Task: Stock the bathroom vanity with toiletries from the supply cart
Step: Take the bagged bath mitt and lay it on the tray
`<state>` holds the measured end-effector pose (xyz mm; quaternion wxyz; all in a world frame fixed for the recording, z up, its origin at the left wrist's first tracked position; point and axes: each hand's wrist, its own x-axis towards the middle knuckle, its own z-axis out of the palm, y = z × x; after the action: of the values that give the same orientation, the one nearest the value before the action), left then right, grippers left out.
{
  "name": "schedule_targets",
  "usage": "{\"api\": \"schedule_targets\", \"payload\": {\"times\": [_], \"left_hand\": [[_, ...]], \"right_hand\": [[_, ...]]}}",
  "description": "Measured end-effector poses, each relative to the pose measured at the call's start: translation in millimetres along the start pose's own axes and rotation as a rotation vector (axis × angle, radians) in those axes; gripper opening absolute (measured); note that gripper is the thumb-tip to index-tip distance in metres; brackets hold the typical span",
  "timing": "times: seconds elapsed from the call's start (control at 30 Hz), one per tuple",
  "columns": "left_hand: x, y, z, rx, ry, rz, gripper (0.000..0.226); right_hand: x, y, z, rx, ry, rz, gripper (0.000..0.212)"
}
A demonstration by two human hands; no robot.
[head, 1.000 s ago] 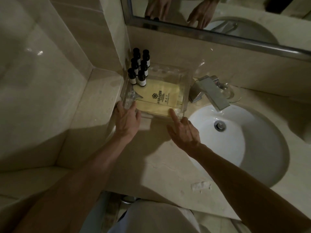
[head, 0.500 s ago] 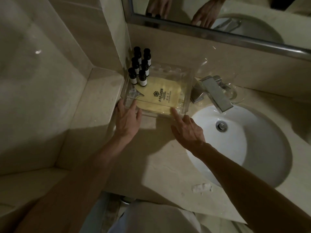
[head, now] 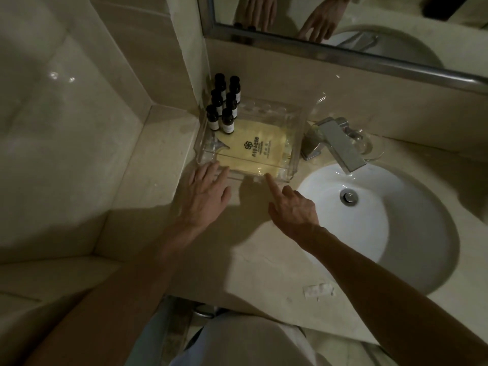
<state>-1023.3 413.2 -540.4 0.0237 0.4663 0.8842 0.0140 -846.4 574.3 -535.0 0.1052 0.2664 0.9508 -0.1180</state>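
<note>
So the clear acrylic tray (head: 266,109) sits on the table (head: 264,260) just left of the faucet (head: 340,143), tucked into the wall corner, and it lies straight ahead of both hands, right at their fingertips. Its long side looks like it runs left to right along the back wall, though it's close to square, and its front wall faces the person. The left hand (head: 206,196) is spread flat, with straight fingers resting on the front-left corner of the tray. The right hand (head: 293,210) has only its index finger (head: 273,184) stuck out, touching the front wall nearer the faucet side; the other fingers are tucked in and hold nothing. Neither hand grips anything. I'd say both are about equally near, but the left has more contact. Inside, six small dark bottles (head: 224,104) stand upright in two rows in the back corner farthest from the faucet, and a yellow packet (head: 261,151) lies flat on the floor of the tray. My guess is any push goes straight back toward the wall, so uneven pressure could twist the tray toward the faucet.
</note>
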Motion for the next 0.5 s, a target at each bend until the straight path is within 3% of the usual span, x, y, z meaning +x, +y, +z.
{"api": "schedule_targets", "payload": {"times": [0.1, 0.33, 0.5], "left_hand": [[-2, -11, 0, 0.114, -0.023, 0.092, 0.062], [4, -15, 7, 0.073, 0.003, 0.078, 0.060], [11, -17, 2, 0.104, -0.015, 0.121, 0.056]], "right_hand": [[3, 1, -3, -0.014, 0.005, 0.007, 0.070], [10, 8, -8, -0.196, 0.153, -0.109, 0.063], [12, 10, -3, -0.295, 0.110, -0.258, 0.069]]}}
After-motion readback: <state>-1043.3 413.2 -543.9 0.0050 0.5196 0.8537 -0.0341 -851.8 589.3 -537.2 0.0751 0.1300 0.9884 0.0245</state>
